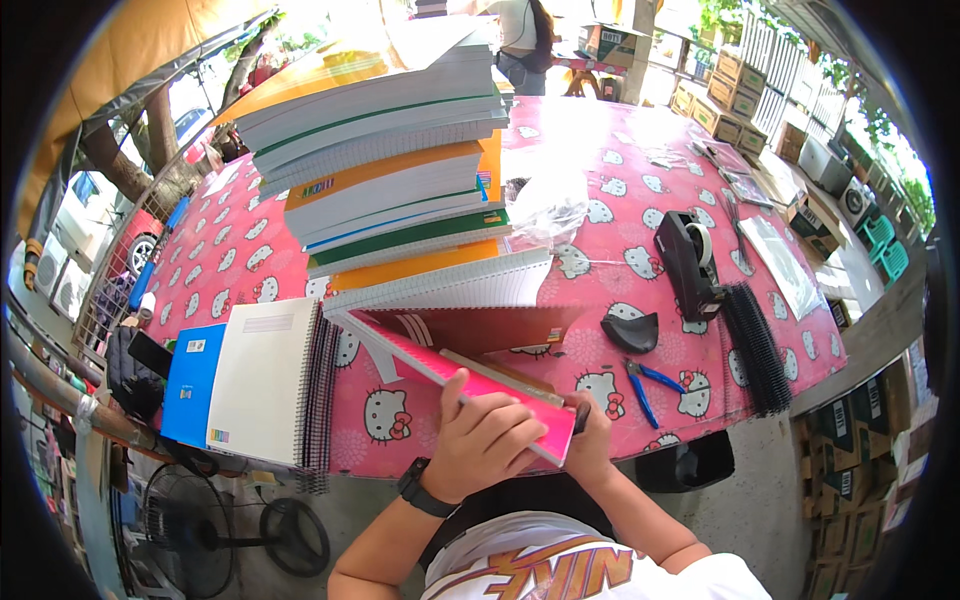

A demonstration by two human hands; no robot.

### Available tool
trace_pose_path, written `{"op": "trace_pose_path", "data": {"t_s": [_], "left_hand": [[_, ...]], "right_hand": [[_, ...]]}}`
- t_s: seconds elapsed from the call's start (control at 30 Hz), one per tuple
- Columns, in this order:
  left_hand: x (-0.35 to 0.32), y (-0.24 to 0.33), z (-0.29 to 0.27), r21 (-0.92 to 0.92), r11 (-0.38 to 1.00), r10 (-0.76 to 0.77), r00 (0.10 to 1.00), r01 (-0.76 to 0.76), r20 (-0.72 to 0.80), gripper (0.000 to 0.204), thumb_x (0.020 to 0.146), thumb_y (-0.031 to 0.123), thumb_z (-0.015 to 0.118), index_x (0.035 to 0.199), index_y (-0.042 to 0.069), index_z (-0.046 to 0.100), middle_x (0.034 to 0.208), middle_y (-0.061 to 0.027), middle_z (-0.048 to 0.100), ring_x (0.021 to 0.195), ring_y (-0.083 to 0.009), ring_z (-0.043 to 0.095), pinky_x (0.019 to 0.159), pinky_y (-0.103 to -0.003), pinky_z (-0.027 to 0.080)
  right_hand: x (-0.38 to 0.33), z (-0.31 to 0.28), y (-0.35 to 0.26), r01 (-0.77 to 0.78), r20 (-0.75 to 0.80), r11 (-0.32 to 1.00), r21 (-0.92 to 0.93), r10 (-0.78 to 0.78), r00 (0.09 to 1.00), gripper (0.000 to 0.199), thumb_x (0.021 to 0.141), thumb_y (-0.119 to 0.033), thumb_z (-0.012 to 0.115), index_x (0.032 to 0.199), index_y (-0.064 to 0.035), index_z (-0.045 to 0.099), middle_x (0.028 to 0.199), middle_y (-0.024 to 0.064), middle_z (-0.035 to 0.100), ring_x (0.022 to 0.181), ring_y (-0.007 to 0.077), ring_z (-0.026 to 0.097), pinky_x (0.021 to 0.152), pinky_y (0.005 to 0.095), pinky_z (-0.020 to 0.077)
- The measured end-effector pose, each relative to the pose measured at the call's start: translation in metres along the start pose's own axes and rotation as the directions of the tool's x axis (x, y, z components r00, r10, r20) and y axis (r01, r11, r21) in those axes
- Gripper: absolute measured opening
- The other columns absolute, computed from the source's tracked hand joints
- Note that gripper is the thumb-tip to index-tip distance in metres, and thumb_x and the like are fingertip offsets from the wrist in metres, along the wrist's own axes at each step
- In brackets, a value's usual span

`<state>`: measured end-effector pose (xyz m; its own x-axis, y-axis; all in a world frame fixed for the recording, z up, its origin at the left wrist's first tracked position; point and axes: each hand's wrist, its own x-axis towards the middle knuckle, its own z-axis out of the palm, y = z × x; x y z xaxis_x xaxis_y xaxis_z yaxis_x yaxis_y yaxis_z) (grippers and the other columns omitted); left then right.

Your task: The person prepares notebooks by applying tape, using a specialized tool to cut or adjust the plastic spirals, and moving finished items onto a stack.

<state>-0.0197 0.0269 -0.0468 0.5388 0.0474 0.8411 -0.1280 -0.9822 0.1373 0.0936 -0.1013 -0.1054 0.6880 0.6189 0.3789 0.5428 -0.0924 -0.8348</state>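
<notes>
A notebook with a bright pink cover (500, 392) is tilted up at the table's near edge. My left hand (490, 445) is closed on it, fingers across the pink face. At its right corner my right hand (590, 440) is closed around a small dark object (580, 415) whose kind I cannot make out. A brown strip (495, 370) shows just behind the pink cover. Beyond it stands a dark red cover (480, 328), against the foot of a tall stack of notebooks (390, 200) with orange, green and white edges.
Left lie spiral notebooks (262, 375) and a blue notebook (192, 385). To the right are blue-handled pliers (650, 388), a black curved piece (630, 332), a tape dispenser (690, 265), black binding coils (755, 350) and clear plastic (545, 205). A person (522, 45) stands beyond the table.
</notes>
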Motion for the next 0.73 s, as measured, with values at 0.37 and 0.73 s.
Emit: {"op": "trace_pose_path", "data": {"t_s": [0.37, 0.73], "left_hand": [[0.041, 0.024, 0.01, 0.036, 0.986, -0.168, 0.958, 0.165, 0.233, 0.049, 0.068, 0.057, 0.071, 0.094, 0.017, 0.06, 0.089, -0.0013, 0.054, 0.098, -0.0224, 0.053, 0.108, -0.059, 0.005], [0.059, 0.031, 0.043, 0.277, 0.943, -0.224, 0.966, 0.183, 0.125, 0.035, 0.073, 0.038, 0.068, 0.099, 0.015, 0.059, 0.096, -0.003, 0.053, 0.11, -0.022, 0.049, 0.109, -0.057, -0.004]], "right_hand": [[0.024, -0.091, 0.002, -0.241, 0.239, 0.808, 0.538, 0.128, 0.963, 0.046, 0.087, -0.034, 0.061, 0.119, -0.0014, 0.051, 0.082, 0.0009, 0.054, 0.07, 0.0097, 0.051, 0.062, 0.0227, 0.042], [0.027, -0.13, -0.04, -0.061, 0.44, 0.972, 0.227, -0.047, 0.897, 0.038, 0.096, -0.007, 0.044, 0.134, -0.0059, 0.044, 0.088, 0.0029, 0.049, 0.077, 0.015, 0.046, 0.07, 0.024, 0.0396]]}}
